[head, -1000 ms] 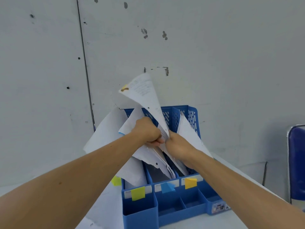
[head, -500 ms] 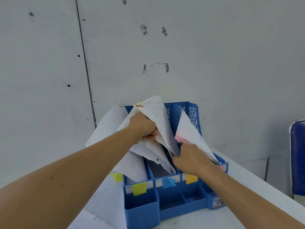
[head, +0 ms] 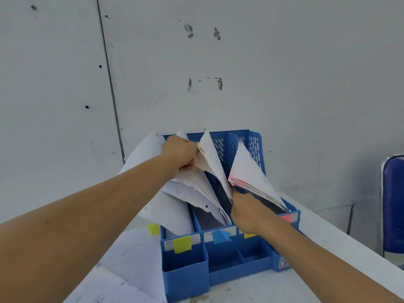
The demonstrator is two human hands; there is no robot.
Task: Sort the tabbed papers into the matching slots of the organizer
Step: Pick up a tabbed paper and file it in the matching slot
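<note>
A blue plastic organizer (head: 185,272) stands on the table against the wall, its slots labelled with yellow-green (head: 182,243), blue (head: 220,236), orange and pink (head: 286,218) tabs. My left hand (head: 180,153) grips a sheet with an orange-yellow tab (head: 208,149) and holds it down among the papers leaning in the middle slots. My right hand (head: 248,212) holds the lower edge of that paper bundle between the middle slots. A stack of pink-tabbed papers (head: 249,173) leans in the right slot.
Loose white sheets (head: 131,263) lie on the table left of the organizer, one carrying a yellow tab (head: 153,229). A blue chair (head: 393,204) stands at the right edge. The grey wall rises directly behind the organizer.
The orange-tabbed sheet has come down from high above the organizer into the slots. My right hand dropped lower along the papers; my left hand kept its grip.
</note>
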